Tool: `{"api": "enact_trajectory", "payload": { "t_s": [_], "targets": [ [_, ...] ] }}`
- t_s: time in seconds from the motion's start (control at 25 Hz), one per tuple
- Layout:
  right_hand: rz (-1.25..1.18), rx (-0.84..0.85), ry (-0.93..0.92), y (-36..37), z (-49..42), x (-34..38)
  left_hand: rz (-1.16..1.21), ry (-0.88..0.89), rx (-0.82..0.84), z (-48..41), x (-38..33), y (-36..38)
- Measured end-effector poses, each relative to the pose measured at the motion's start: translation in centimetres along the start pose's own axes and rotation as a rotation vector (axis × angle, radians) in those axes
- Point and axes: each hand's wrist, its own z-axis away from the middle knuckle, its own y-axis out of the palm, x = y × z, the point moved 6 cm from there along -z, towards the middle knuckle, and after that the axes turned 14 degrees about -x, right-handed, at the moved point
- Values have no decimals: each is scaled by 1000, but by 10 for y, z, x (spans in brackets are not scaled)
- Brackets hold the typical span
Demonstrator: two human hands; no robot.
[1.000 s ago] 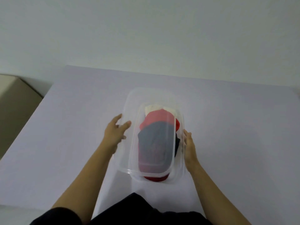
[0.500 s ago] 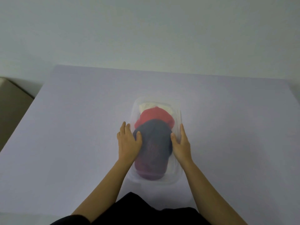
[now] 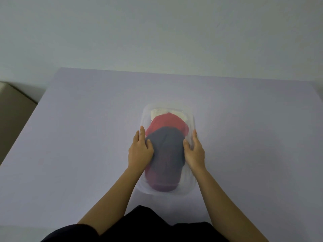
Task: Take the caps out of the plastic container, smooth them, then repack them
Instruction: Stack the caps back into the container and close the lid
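Note:
A clear plastic container (image 3: 191, 117) with its clear lid on stands in the middle of the table. Through the lid I see stacked caps: a dark grey cap (image 3: 166, 147) on top, a red cap (image 3: 166, 121) behind it, a cream cap (image 3: 157, 111) at the far end. My left hand (image 3: 139, 151) lies flat on the lid's left side, fingers straight. My right hand (image 3: 194, 151) lies flat on the lid's right side, thumb toward the grey cap.
The lilac table (image 3: 78, 145) spreads wide on both sides of the container. A beige box (image 3: 12, 109) stands off the table's left edge. A pale wall rises behind the far edge.
One second ago my left hand held the lid tilted over the container. The lid has since come down onto the container, and both hands now rest flat on top of it.

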Motion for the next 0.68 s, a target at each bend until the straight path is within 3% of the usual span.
{"api": "enact_trajectory", "payload": {
  "t_s": [0.36,0.68],
  "targets": [
    [139,-93,-90,1,-3,-9,-133,28,-34,-2,6,4],
    [78,-128,-87,1,-2,-12,-172,1,-52,3,8,5]
  ]
}}
